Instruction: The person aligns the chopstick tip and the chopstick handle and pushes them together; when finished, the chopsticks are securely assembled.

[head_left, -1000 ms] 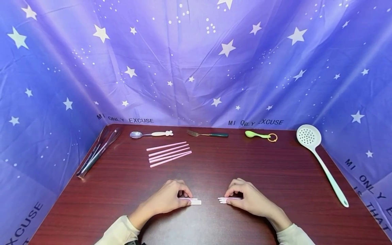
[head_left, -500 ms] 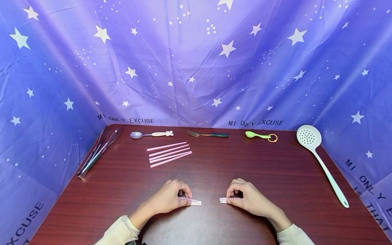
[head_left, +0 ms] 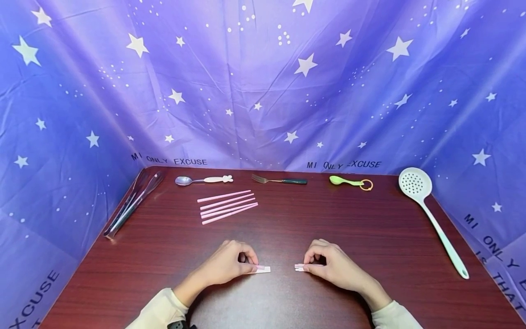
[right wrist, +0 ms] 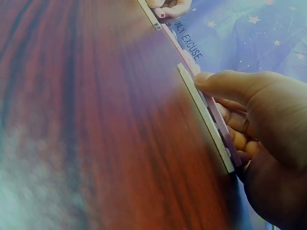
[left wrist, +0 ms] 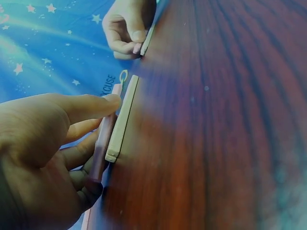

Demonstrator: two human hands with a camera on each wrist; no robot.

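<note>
Hands (head_left: 231, 262) (head_left: 332, 267) pinching slim sticks (left wrist: 103, 136), woodgrain tabletop (head_left: 361, 228)

From my remote seat I see 1 white-handled spoon (head_left: 207, 180), 1 dark-handled fork (head_left: 285, 181) and 1 ringed green spoon (head_left: 345, 182) along the far side of the table (head_left: 320, 219), 1 pale skimmer (head_left: 433, 223) at right, and a starry purple curtain (head_left: 255, 77) behind.

A narrow gap is running between the hands (head_left: 228, 265) (head_left: 334, 267) over bare surface (head_left: 328, 219); sticks (head_left: 228, 206) are blocking far and left, a skimmer (head_left: 431, 220) along the right.
</note>
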